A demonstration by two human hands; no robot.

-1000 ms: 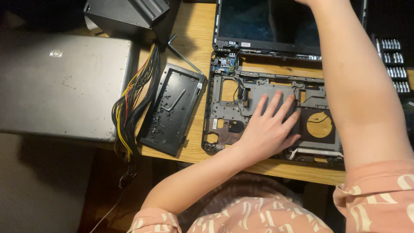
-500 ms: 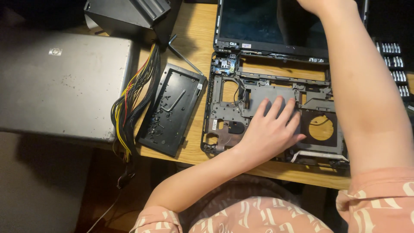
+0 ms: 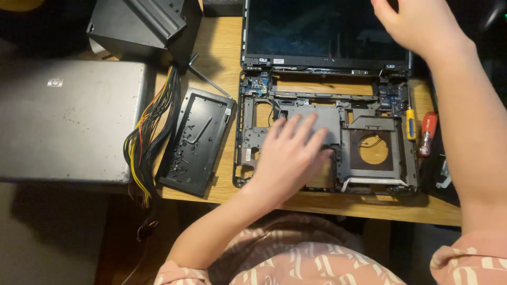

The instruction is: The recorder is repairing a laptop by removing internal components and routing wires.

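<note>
— On the wooden desk [image 3: 222,47] lies the stripped laptop base [image 3: 323,140]; whose palm covers it?
— Left hand [image 3: 288,158], fingers spread flat. Right hand [image 3: 417,24] rests open against the screen [image 3: 322,34]. Screwdrivers [image 3: 420,129] lie just beside.

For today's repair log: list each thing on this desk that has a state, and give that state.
Laptop base: stripped, frame exposed.
Screen: open, dark.
Silver laptop: closed.
Black cover panel: removed, inside up.
Screwdrivers: lying unused.
Left hand: flat on base.
Right hand: on screen.
</note>
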